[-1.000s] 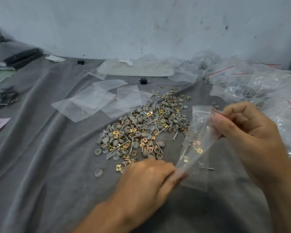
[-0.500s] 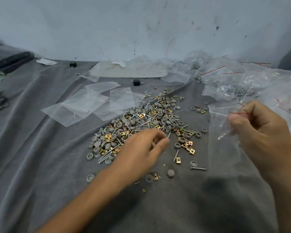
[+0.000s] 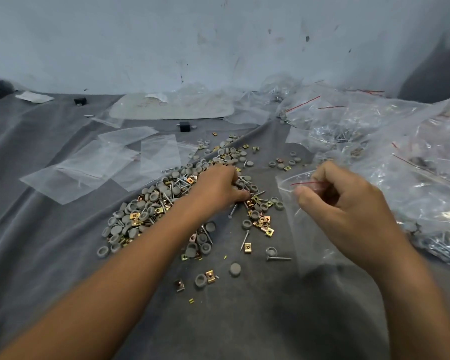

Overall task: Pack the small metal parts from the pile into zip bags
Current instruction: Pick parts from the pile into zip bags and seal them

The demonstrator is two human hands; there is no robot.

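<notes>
A pile of small parts [image 3: 151, 206], grey round caps, brass square clips and thin nails, lies spread on the grey cloth [image 3: 50, 255]. My left hand [image 3: 218, 188] reaches into the pile's right side with its fingers curled down among the parts; what they hold is hidden. My right hand [image 3: 340, 203] pinches the red-striped mouth of a clear zip bag [image 3: 307, 229] to the right of the pile. The bag hangs down to the cloth and looks nearly empty.
Several flat empty zip bags [image 3: 96, 167] lie left of the pile. A heap of filled zip bags [image 3: 400, 152] covers the right side. Loose caps, clips and a nail [image 3: 278, 259] are scattered near me. A small black block [image 3: 185, 126] sits behind the pile, and the wall stands close behind.
My left hand let go of the bag's lower end and reached forward into the pile. My right hand kept hold of the bag's mouth and carried it to the right.
</notes>
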